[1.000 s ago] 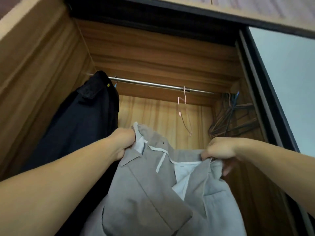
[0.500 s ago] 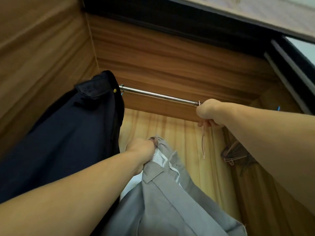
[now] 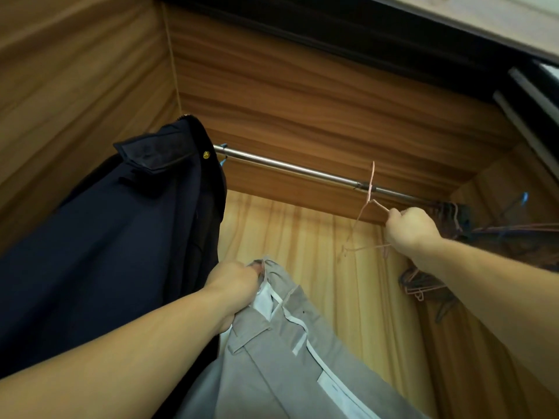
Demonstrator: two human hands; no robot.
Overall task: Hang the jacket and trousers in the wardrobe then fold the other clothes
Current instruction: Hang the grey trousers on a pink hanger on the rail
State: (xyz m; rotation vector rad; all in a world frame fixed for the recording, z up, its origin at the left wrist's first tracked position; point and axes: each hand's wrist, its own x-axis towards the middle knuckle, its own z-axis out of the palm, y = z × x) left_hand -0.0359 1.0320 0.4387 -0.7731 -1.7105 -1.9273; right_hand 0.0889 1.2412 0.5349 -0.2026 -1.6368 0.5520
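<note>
Inside the wooden wardrobe [image 3: 302, 95], a dark coat [image 3: 121, 231] hangs on the metal rail [image 3: 290, 168], the left hand [image 3: 234, 285] holds the grey jacket [image 3: 290, 352] below it, and the right hand [image 3: 408, 228] has now pulled the pink hanger [image 3: 367, 207] sideways.

This is a home, most likely a bedroom, seen from inside a wood-grain wardrobe [image 3: 302, 95]. A metal rail [image 3: 302, 170] crosses it. At the rail's left end hangs a dark navy coat [image 3: 106, 237]; at its right end a bunch of bare wire hangers [image 3: 453, 213] crowds together, blurred. Above the rail runs the dark track of a sliding door [image 3: 332, 28].
</note>
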